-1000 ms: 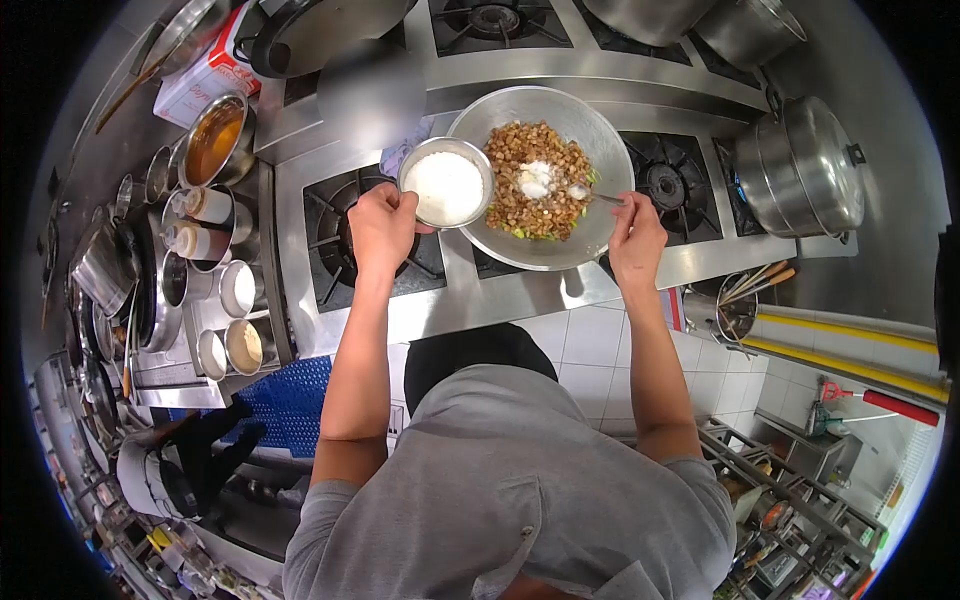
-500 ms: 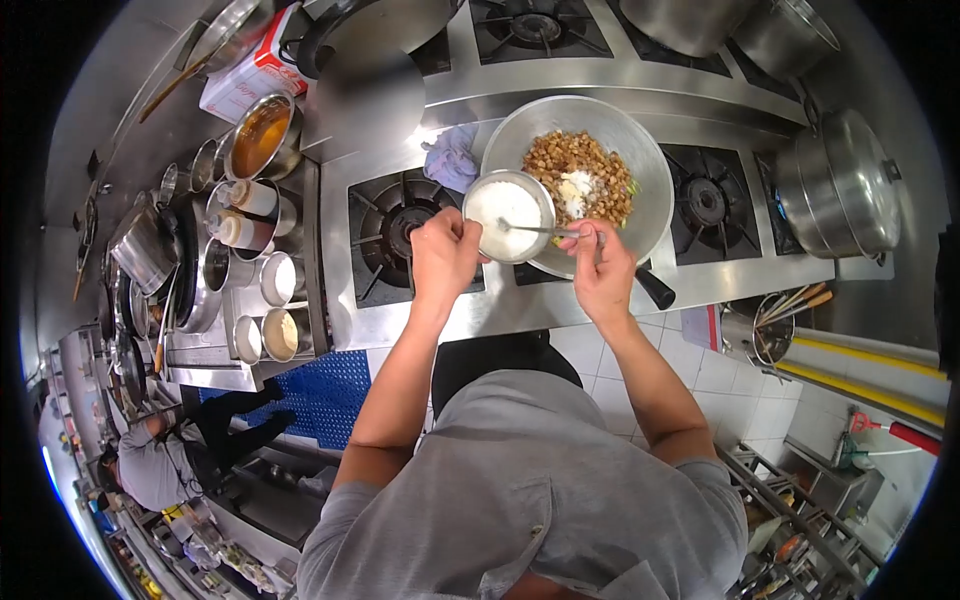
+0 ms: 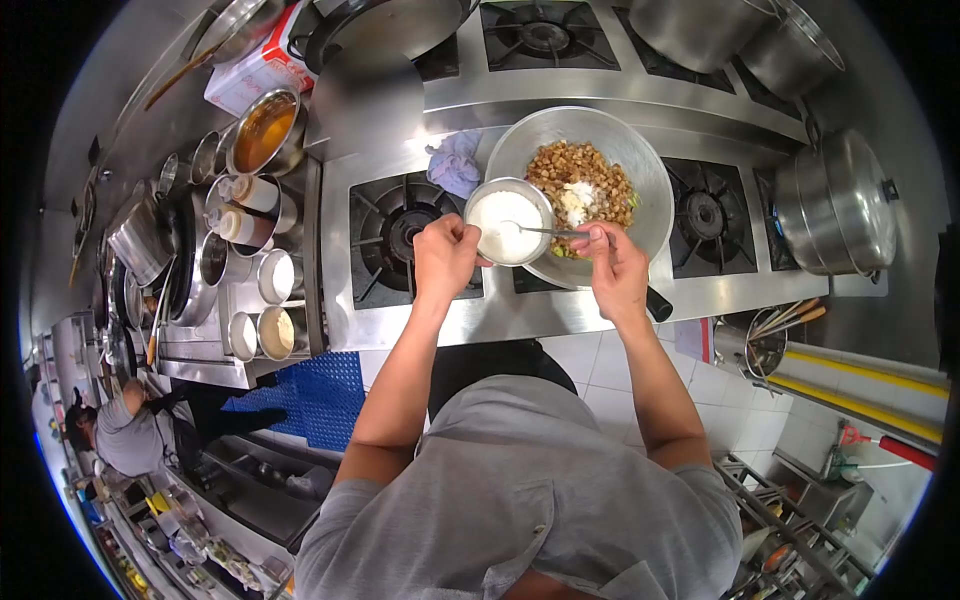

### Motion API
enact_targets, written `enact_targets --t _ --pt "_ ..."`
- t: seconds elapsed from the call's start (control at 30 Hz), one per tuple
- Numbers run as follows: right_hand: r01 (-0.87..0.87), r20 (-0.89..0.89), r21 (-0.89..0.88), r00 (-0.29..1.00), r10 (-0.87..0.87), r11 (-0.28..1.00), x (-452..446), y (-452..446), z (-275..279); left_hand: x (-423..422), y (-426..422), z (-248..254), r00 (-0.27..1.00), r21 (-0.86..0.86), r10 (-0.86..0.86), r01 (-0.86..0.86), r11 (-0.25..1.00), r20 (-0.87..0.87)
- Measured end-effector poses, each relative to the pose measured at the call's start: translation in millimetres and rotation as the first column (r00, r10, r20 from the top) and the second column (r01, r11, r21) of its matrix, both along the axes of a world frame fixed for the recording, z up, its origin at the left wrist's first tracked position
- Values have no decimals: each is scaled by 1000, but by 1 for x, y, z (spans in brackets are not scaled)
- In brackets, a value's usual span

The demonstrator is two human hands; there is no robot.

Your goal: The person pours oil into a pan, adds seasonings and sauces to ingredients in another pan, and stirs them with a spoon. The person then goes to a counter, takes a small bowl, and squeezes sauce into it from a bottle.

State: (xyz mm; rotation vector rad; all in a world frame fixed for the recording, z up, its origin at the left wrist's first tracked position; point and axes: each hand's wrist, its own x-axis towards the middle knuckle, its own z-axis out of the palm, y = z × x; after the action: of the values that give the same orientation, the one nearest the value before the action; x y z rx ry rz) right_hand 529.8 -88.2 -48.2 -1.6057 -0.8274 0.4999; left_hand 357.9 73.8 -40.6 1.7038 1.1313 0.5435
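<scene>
My left hand (image 3: 447,256) grips the rim of a small metal bowl (image 3: 510,259) filled with white powder (image 3: 493,219). Between the thumb and fingers of my right hand (image 3: 615,268) is the handle of a spoon (image 3: 562,233), whose tip rests in the powder. Just behind the bowl, a large metal pan (image 3: 652,170) sits on the stove, its black handle (image 3: 658,304) pointing toward me. Browned diced pieces (image 3: 575,160) fill its middle, topped by a small white heap (image 3: 578,200), with bits of green at the edge.
A crumpled bluish cloth (image 3: 455,165) lies behind the left burner (image 3: 405,235). Squeeze bottles (image 3: 240,228) and a pot of orange liquid (image 3: 262,138) stand at left. A large lidded pot (image 3: 835,200) is on the right. Another person (image 3: 135,430) works at lower left.
My right hand has shifted slightly to the right, and the spoon's tip remains in the powder. The other person has moved a little toward the left edge.
</scene>
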Motion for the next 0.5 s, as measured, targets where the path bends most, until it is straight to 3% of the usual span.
enact_targets --t 0.17,0.27,0.33,0.37,0.5 --pt "60 129 0 990 -60 998 6 -3 5 2 2 5 1000 2 8 -8 1000 9" --pt "67 73 6 995 -68 998 10 -3 0 0 2 5 1000 -4 6 -6 1000 5" --pt "111 -100 -9 989 -112 994 13 -2 -1 1 4 5 1000 0 5 -5 1000 -1" --pt "107 -98 -5 989 -107 994 15 -1 -2 1 5 5 1000 2 9 -9 1000 -1" --pt "117 -204 116 975 -92 986 24 -1 1 -4 11 0 999 -12 38 -38 999 4"
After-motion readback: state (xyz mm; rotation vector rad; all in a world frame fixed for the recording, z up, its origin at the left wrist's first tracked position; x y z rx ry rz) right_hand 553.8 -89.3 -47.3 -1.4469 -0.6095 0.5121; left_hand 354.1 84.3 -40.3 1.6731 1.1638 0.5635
